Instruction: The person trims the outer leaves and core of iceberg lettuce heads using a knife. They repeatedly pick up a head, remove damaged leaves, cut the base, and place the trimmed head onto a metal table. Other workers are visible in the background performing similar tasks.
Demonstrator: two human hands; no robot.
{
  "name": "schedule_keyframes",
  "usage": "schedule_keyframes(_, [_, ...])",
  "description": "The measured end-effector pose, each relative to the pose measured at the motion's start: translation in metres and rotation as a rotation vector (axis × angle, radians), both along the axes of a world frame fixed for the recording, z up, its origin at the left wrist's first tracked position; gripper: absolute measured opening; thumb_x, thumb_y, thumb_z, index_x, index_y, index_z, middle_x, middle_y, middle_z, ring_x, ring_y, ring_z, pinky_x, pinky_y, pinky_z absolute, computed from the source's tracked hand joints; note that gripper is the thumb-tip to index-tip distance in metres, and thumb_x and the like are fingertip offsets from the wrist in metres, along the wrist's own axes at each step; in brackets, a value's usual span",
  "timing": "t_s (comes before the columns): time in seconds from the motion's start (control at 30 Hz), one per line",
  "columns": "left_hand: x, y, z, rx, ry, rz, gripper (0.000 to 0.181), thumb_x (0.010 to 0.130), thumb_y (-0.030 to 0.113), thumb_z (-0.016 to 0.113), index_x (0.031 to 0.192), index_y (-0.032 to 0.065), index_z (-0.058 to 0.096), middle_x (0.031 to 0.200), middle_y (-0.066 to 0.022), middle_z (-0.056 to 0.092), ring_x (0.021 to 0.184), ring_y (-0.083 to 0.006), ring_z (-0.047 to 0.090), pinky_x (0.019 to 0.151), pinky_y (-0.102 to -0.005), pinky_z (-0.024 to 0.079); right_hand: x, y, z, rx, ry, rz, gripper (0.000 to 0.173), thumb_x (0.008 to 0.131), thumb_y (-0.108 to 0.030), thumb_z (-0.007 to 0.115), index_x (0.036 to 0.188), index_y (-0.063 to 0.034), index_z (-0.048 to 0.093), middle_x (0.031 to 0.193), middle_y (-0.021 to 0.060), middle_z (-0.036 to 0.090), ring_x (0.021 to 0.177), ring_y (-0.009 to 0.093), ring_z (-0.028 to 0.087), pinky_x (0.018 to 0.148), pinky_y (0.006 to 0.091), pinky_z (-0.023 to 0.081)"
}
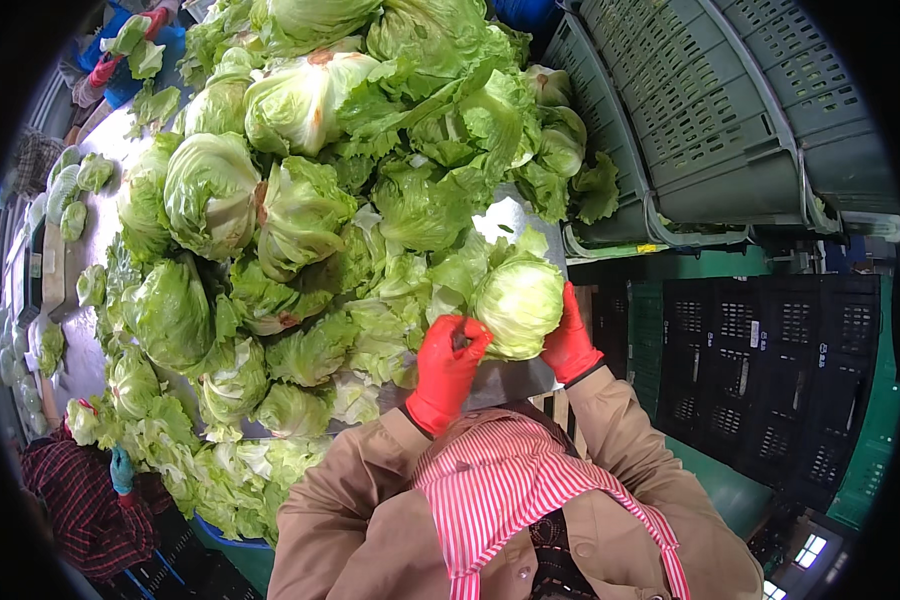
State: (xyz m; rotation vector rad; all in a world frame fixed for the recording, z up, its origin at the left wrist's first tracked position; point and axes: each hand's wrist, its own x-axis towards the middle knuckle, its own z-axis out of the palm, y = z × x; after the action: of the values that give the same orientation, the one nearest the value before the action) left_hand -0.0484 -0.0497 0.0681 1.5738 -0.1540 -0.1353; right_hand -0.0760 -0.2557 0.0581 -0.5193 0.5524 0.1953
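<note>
A trimmed, pale green head of iceberg lettuce (520,306) is at the near right corner of the metal table (506,386). My right hand (572,341), in a red rubber glove, cups the head from its right side. My left hand (450,367), in a matching glove, is at the head's left side with its fingers curled in. Something small and dark shows between its thumb and fingers, too unclear to name. Loose outer leaves (450,281) lie behind and left of the head. Beyond them is a heap of untrimmed lettuce heads (214,195), some with browned stem ends.
Green-grey perforated crates (712,112) stand at the far right, and black crates (772,360) are stacked at right. Co-workers' gloved hands (121,469) (105,69) show at left and far left. A scale (28,274) and netted heads (64,187) are on the table's left part.
</note>
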Motion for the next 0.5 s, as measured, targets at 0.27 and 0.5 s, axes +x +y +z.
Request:
schedule_keyframes(0.27, [0.005, -0.008, 0.029, 0.253, -0.467, -0.145, 0.034, 0.073, 0.006, 0.082, 0.105, 0.0078, 0.069, 0.093, -0.0067, 0.067, 0.084, -0.0258, 0.064, 0.071, -0.0353, 0.053, 0.01, 0.017, -0.034, 0.516, -0.153, -0.09, 0.076, 0.097, -0.067, 0.043, 0.145, -0.0089, 0.048, 0.143, 0.0143, 0.055, 0.13, 0.034, 0.054, 0.112, 0.0505, 0.041])
schedule_keyframes(0.5, [-0.008, 0.022, -0.015, 0.356, -0.348, -0.465, 0.033, 0.078, 0.0, 0.074, 0.109, 0.007, 0.07, 0.093, -0.0072, 0.068, 0.084, -0.0253, 0.064, 0.073, -0.0336, 0.051, 0.009, 0.018, -0.052, 0.095, -0.028, -0.207, 0.073, 0.096, -0.066, 0.047, 0.14, -0.0082, 0.053, 0.137, 0.0148, 0.06, 0.123, 0.033, 0.059, 0.108, 0.05, 0.046])
